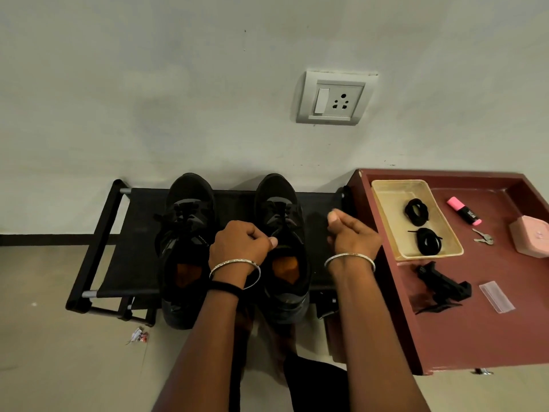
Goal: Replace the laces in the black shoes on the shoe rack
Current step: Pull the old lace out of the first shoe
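highlighter [465, 215] print, shoe [186, 233] lettering; both illegible

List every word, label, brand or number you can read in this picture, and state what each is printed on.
No text here can be read with certainty.
Pink highlighter: white print on its black label, too small to read.
Shoe on the left of the view: small white lettering on its side, too blurred to read.
Wall socket: no print visible.
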